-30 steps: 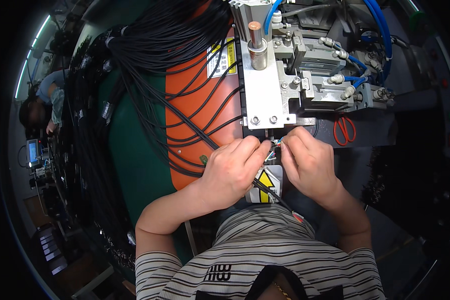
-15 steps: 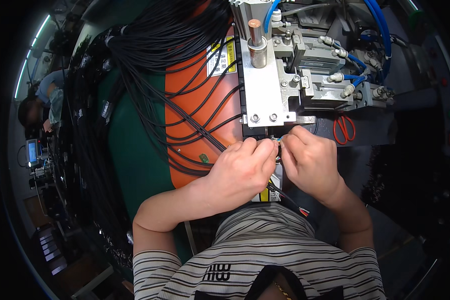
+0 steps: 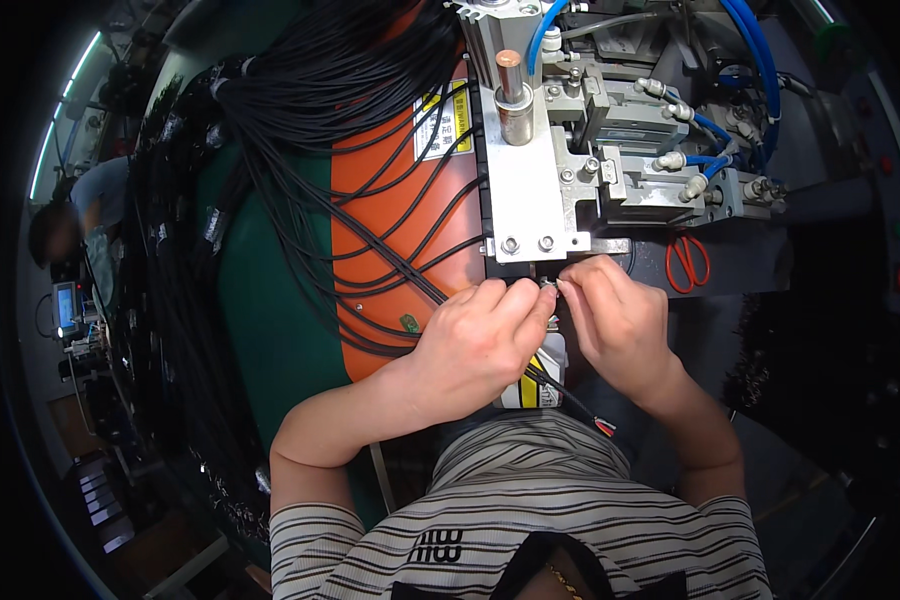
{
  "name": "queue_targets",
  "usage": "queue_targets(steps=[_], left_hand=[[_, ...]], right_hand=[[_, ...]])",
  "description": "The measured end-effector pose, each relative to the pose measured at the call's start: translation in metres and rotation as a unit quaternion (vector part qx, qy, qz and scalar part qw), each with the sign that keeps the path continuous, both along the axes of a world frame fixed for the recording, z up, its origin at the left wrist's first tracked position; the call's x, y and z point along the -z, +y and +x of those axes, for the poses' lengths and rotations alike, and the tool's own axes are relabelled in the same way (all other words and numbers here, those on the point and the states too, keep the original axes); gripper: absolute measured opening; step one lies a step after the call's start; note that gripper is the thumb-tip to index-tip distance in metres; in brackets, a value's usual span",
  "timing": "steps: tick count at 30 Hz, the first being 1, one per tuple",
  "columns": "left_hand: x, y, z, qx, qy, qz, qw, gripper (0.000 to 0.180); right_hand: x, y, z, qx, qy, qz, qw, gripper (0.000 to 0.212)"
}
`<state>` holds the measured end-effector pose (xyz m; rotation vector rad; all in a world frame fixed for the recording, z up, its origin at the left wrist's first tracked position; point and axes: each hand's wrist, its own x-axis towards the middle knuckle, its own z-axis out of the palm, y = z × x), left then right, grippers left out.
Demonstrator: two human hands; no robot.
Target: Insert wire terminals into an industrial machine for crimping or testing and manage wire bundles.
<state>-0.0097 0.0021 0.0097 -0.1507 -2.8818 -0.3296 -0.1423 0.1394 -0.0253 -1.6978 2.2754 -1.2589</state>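
My left hand [image 3: 482,335] is closed in a pinch just below the front of the metal fixture [image 3: 530,190]. Thin wires [image 3: 548,284] show at its fingertips, tiny and partly covered. Facing it, my right hand [image 3: 618,325] pinches too, thumb and forefinger meeting at the same wires; what exactly sits between them is hidden. Black cables [image 3: 420,283] run from the left toward my left hand. Below the hands another black cable [image 3: 568,388] slants down right, ending in bare red and white wire tips [image 3: 604,427].
A large bundle of black cables [image 3: 320,95] lies across the orange panel [image 3: 390,215] and green surface [image 3: 270,270]. Pneumatic cylinders [image 3: 650,115] with blue hoses [image 3: 765,60] stand at the far right. Red-handled scissors [image 3: 686,264] lie right of the fixture. Another person [image 3: 95,210] is at far left.
My right fingertips have shifted slightly left and down, still beside my left fingertips. The fixture and cables sit a little lower in the picture.
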Motion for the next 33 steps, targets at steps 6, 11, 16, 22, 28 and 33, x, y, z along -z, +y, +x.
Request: queue_targets(steps=[6,11,16,22,28,33], left_hand=[[-0.005,-0.001,-0.003,0.0,-0.006,-0.022,1.0,0.033],[-0.002,-0.003,0.003,-0.015,-0.013,0.012,1.0,0.035],[0.01,-0.024,0.023,-0.047,0.059,0.082,0.994,0.038],[0.011,-0.021,0.035,-0.109,0.025,0.034,0.993,0.041],[0.006,-0.01,0.023,-0.114,0.062,0.234,0.963,0.032],[0.0,-0.016,0.023,-0.069,0.052,0.272,0.959,0.024]], right_hand=[[0.014,0.004,-0.006,0.0,0.014,0.067,0.998,0.008],[0.012,0.006,0.0,0.017,-0.368,0.032,0.929,0.008],[0.019,0.004,-0.002,0.004,-0.406,0.048,0.912,0.009],[0.016,0.006,0.0,0.031,-0.165,-0.009,0.986,0.011],[-0.014,-0.017,0.022,-0.124,-0.194,-0.093,0.969,0.025],[-0.006,-0.009,0.01,-0.054,-0.24,-0.117,0.962,0.022]])
